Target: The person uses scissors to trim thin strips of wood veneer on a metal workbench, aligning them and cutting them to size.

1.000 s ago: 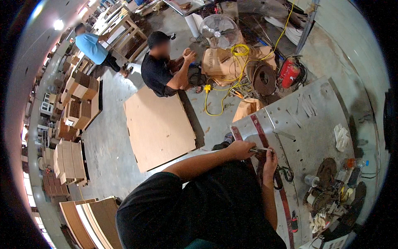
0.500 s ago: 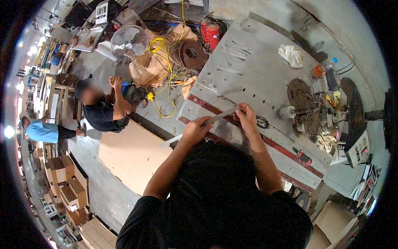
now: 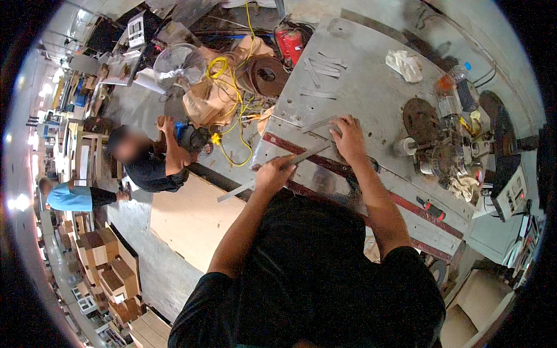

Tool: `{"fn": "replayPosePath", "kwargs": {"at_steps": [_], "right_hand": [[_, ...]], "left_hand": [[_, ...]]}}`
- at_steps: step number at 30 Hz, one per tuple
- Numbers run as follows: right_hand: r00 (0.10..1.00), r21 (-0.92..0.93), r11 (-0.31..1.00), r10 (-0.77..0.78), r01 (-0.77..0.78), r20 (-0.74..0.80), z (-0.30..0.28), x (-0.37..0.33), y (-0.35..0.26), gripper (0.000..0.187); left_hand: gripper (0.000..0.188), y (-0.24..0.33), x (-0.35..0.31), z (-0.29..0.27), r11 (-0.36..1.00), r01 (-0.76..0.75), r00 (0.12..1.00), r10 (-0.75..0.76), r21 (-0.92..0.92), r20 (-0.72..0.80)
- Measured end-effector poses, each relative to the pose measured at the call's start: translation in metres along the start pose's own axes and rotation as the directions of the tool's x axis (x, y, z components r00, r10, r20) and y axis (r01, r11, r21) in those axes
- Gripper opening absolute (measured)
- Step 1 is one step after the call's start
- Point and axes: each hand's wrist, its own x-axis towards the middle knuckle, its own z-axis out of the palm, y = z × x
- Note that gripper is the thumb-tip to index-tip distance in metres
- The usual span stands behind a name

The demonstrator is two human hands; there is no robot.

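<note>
My left hand [image 3: 274, 176] is closed around a long, thin metal strip [image 3: 312, 152]. One end of the strip juts out below the hand to the left, past the table edge; the other reaches over the table's dark red band. My right hand [image 3: 351, 142] is off that strip. Its bent fingers come down at the right end of a shorter metal strip [image 3: 318, 124] lying on the grey metal table [image 3: 371, 87]. Thumb and forefinger look apart there. Farther back on the table lie several loose metal strips [image 3: 325, 68], with a single strip [image 3: 318, 94] nearer.
A crumpled white cloth [image 3: 405, 65], a bottle with a blue cap [image 3: 458, 74] and a greasy machine [image 3: 435, 156] occupy the table's right. A red-handled tool [image 3: 431, 209] lies near the front. Left are a yellow cable [image 3: 239, 104], a cardboard sheet [image 3: 191, 223] and a co-worker [image 3: 154, 159].
My right hand has let go of the long strip's far end and moved up to the shorter strip. The long strip stays in my left hand. The view has shifted slightly.
</note>
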Motion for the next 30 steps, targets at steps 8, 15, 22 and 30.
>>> {"fn": "replayPosePath", "kwargs": {"at_steps": [8,15,22,30], "right_hand": [[0.972,-0.09,0.982,-0.145,0.164,0.185,0.016,0.042,0.024,0.032],[0.982,-0.04,0.998,0.056,-0.049,0.179,0.022,0.04,0.039,0.031],[0.99,0.105,0.992,0.063,-0.077,0.126,0.03,0.037,0.056,0.048],[0.969,0.313,0.922,0.185,-0.228,0.161,0.042,0.03,0.074,0.048]], "left_hand": [[0.034,-0.012,-0.013,0.005,1.0,-0.022,0.997,0.023,-0.017,0.078],[0.038,-0.005,-0.024,-0.002,0.997,0.071,0.995,-0.073,0.035,0.061],[0.035,-0.034,-0.022,-0.016,0.973,0.167,0.976,-0.186,-0.161,-0.113],[0.033,-0.065,-0.025,-0.127,0.926,0.029,0.563,-0.326,-0.377,-0.76]]}}
